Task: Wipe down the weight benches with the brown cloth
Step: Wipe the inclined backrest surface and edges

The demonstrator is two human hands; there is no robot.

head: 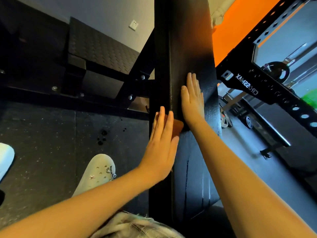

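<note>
1 long black padded weight-bench surface (pixel 193 48) runs 6 to 12 o'clock. Right hand (pixel 192 103) lies flat on it, fingers (pixel 189 81) straight, together. Left hand (pixel 163 145), fingers straight, presses the small brown cloth (pixel 179 125) against its 9 o'clock edge. Wiping seems underway; other benches unseen.

A gym: padded bench (pixel 192 48), perforated rack (pixel 267 86), weight plates (pixel 226 120).

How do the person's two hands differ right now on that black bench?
The left hand presses the brown cloth against the bench; the right hand rests bare on it. The left hand sits at the bench's side edge, nearer the person; the right hand lies farther up, on the top face. Both are flat, with fingers straight.
</note>
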